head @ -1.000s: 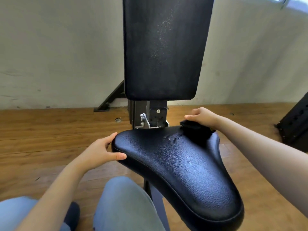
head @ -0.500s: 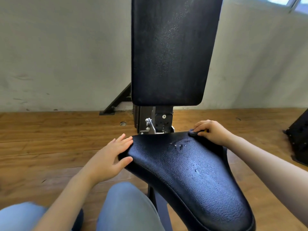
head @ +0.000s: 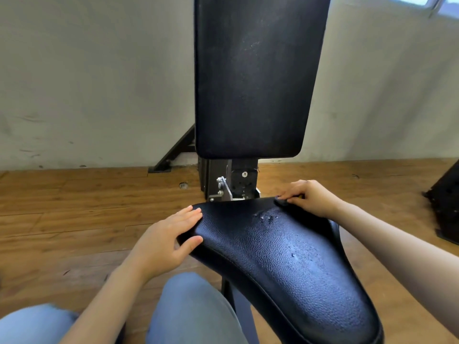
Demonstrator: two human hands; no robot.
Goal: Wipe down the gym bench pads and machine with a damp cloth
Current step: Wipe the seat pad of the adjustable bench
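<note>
Left hand (head: 165, 240) lies flat on seat pad (head: 285, 256); right hand (head: 310, 198) pinches dark cloth (head: 282, 202)

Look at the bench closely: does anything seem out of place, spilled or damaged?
Only small things. Droplets sit unwiped on the seat pad near its back edge, with another spot mid-pad. The back pad shows faint pale speckling. No tear or damage shows.

Soft daylight from the upper-right window (head: 444, 3); sharp, wide-angle edge bending.
</note>
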